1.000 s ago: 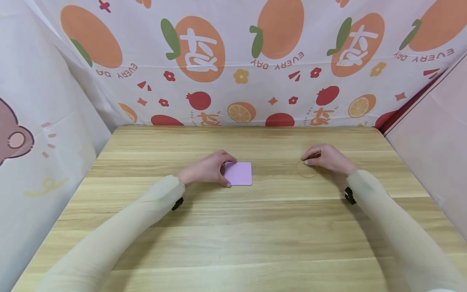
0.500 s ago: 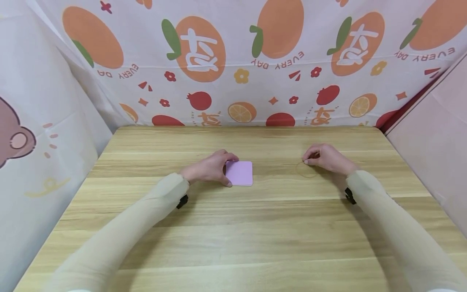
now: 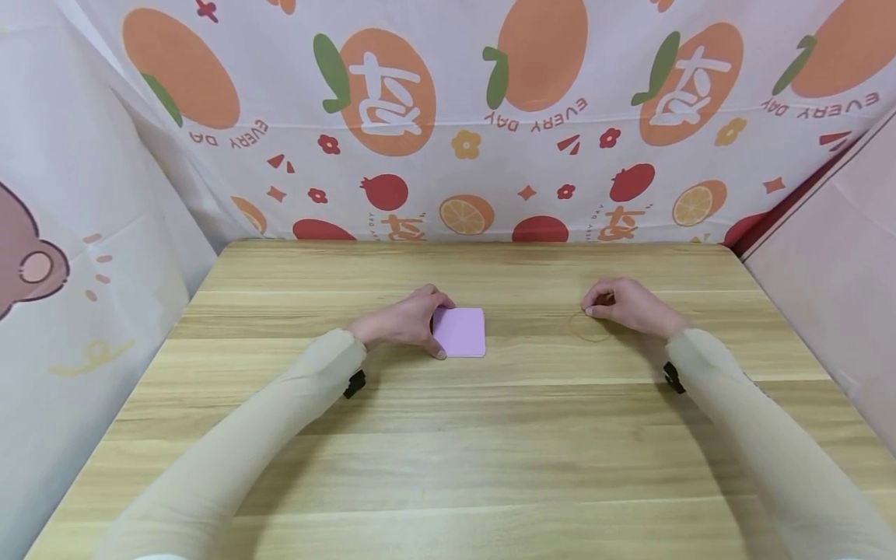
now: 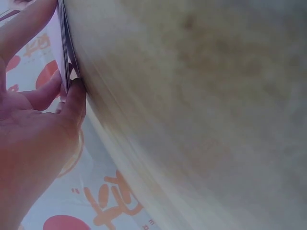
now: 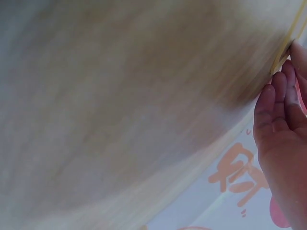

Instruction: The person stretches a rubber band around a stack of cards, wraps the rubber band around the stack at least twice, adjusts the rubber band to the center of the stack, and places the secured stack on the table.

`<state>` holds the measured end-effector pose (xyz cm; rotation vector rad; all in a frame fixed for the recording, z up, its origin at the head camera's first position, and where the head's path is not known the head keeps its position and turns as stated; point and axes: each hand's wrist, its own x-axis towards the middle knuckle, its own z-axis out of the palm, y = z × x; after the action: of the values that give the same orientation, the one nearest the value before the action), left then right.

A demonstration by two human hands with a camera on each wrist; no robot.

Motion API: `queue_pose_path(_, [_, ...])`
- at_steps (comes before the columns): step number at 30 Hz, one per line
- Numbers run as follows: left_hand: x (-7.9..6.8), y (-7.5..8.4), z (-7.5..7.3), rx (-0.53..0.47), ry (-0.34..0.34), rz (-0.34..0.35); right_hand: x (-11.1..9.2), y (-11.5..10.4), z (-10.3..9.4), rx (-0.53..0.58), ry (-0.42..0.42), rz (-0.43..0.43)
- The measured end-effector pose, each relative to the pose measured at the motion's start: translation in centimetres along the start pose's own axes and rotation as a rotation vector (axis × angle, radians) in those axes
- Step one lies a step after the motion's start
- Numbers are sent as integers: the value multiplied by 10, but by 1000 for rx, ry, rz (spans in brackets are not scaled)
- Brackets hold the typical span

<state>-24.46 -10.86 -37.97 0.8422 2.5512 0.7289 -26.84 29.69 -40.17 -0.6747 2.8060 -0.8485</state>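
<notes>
A flat square with rounded corners and a pale purple top, a stack of cards [image 3: 459, 333], is at the middle of the table in the head view. My left hand [image 3: 402, 320] grips it from the left, thumb at the near edge and fingers at the far edge. Several thin layers show along the stack's side [image 4: 65, 52] in the left wrist view. Over to the right, my right hand [image 3: 633, 306] pinches a thin yellow rubber band [image 5: 287, 40] between thumb and fingertips. The band's loop hangs down toward the table, faint in the head view.
The wooden table [image 3: 434, 451] extends on all sides of both hands. A fruit-print curtain [image 3: 448, 93] stands along its far edge, with a white cloth [image 3: 105, 194] at the left and a pale panel [image 3: 840, 233] at the right.
My left wrist and forearm have shifted slightly to the right, and the card stack looks slightly larger in the head view. My right hand holds the rubber band in nearly the same place.
</notes>
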Motion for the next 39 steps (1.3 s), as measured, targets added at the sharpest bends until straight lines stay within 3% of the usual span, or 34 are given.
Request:
queue_pose_path(7, [2,5,-2,16,-23,-15,1,2,-2,6,-2,3])
queue_pose_path(17, [16,11,-7,102,-89,-59,0,2,1,10,-3,-4])
queue_pose_path(31, [5,7,-3,-60,-40,19,0,0,1,11,-25,-2])
queue_pose_path(39, [2,-1,-2,-112,-40,17,-1,-2,-1,6,-27,10])
